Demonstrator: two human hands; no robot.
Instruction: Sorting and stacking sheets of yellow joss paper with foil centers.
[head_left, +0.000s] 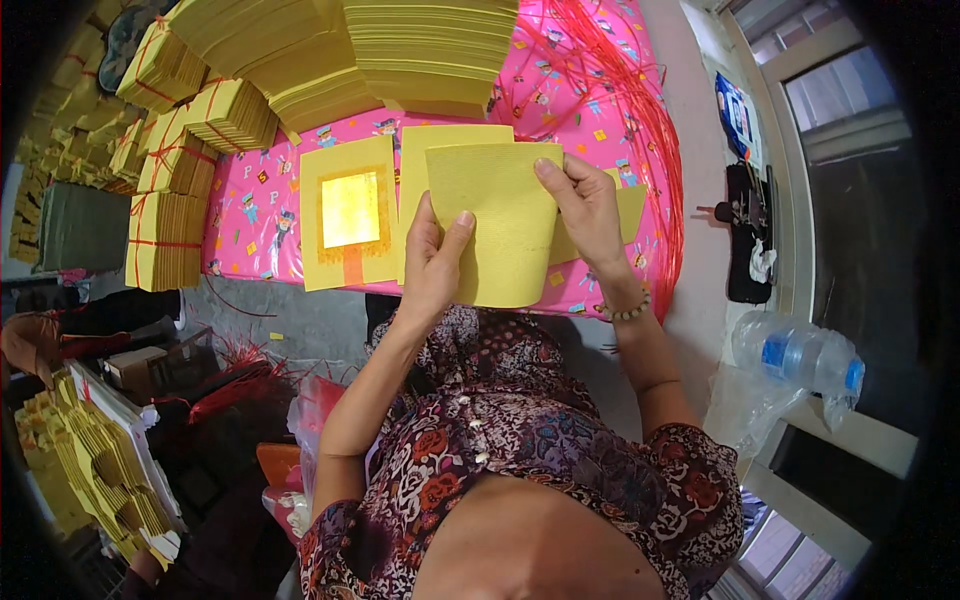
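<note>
A stack of plain yellow paper sheets [500, 215] is held up over the pink patterned table cover [250, 215]. My left hand [435, 262] grips its lower left edge, thumb on the front. My right hand [588, 205] pinches the upper right corner; a bead bracelet is on that wrist. Just left of the held stack lies a yellow sheet with a gold foil square [350, 210], flat on the cover. Another yellow sheet [632, 208] shows behind my right hand.
Tall piles of yellow paper [430, 50] stand at the back. Bundles tied with red string [165, 235] line the left. Loose red strings [640, 110] spread at the right. A plastic water bottle [800, 355] lies at the right, more yellow stacks [100, 470] at lower left.
</note>
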